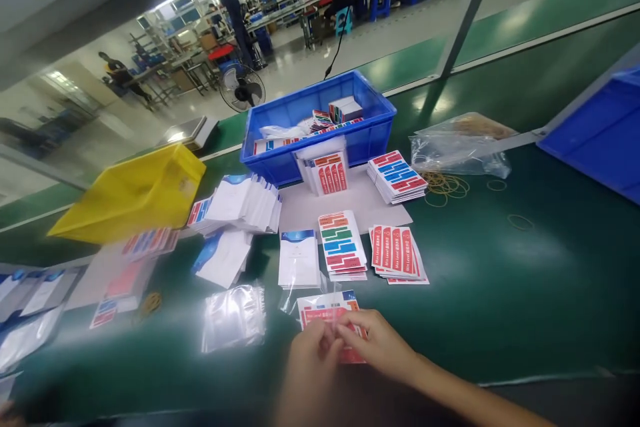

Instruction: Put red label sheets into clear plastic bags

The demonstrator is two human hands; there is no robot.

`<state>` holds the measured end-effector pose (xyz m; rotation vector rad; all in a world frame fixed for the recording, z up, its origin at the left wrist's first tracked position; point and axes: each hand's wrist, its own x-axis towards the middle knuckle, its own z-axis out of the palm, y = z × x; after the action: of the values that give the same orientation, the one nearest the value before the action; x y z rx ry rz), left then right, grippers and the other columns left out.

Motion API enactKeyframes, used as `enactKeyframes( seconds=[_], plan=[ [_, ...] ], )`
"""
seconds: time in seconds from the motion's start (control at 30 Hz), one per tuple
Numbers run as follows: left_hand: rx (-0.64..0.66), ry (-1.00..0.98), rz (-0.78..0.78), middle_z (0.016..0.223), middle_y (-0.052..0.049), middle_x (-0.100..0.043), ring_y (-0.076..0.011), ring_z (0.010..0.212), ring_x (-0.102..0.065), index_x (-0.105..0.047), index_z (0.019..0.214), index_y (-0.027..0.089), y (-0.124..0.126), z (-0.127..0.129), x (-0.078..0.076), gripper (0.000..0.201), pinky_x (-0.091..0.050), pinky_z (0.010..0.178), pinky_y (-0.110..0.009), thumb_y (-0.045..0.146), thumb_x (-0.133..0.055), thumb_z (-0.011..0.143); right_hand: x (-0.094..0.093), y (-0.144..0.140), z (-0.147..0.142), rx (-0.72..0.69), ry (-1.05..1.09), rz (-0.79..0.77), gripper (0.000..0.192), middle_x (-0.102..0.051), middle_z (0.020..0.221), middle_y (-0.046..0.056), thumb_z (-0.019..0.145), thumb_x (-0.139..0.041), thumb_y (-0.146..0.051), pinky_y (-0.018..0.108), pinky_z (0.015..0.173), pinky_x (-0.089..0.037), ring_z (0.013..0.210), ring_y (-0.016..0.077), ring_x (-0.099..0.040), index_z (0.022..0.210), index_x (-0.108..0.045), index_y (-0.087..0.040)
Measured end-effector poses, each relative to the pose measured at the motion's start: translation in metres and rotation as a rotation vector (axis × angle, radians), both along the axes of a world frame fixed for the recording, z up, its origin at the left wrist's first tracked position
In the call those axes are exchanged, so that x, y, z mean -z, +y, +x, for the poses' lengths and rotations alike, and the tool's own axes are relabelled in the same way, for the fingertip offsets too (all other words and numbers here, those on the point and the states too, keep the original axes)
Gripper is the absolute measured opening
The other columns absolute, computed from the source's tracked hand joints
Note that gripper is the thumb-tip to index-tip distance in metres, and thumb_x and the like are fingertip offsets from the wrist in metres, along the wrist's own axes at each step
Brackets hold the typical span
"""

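My left hand point(311, 352), partly blurred, and my right hand point(376, 340) meet at the front of the table with fingertips pinched close together. Between them is a thin clear plastic bag point(290, 300), its edges hard to make out. Under the hands lie printed sticker sheets point(310, 305) in red, white and blue. Just beyond stand a stack of white booklets point(299, 260) with blue tops, a stack of multicoloured sticker sheets point(343, 245) and a fanned pile of red label sheets point(397, 251). Left of my hands lies a pile of clear zip bags point(234, 318).
A blue bin point(320, 153) with sheets stands at the back, a yellow bin point(135, 193) to its left. Rubber bands point(445, 187) lie near a plastic bag point(460, 153) at right. More booklets point(243, 203) are heaped left. Another blue bin point(600, 133) borders the right.
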<state>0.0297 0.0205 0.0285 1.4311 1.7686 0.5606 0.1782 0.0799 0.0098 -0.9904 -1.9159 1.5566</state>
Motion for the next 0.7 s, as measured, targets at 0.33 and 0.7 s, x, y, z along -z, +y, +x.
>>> enactKeyframes(
  seconds=[0.33,0.7],
  plan=[
    [-0.012,0.130,0.239,0.079,-0.005,-0.068,-0.0185,0.071,-0.064,-0.066,0.083,0.025,-0.004,0.008,-0.003,0.023,-0.052,0.060,-0.028,0.027,-0.043,0.089,0.009,-0.004,0.001,-0.036,-0.081,0.136,0.028,-0.066,0.070,0.000,0.091,-0.043,-0.025,0.025,0.065,-0.041,0.067,0.0161,-0.060,0.069,-0.059,-0.019],
    [-0.175,0.401,0.258,0.067,-0.005,-0.059,-0.0250,0.069,-0.060,-0.056,0.064,0.031,-0.009,0.000,0.007,0.021,-0.052,0.063,-0.038,0.027,-0.047,0.084,0.011,-0.009,-0.003,-0.023,-0.115,0.124,0.030,-0.061,0.062,0.000,0.089,-0.041,-0.025,0.025,0.058,-0.038,0.060,0.0154,-0.055,0.063,-0.056,-0.018]
  ],
)
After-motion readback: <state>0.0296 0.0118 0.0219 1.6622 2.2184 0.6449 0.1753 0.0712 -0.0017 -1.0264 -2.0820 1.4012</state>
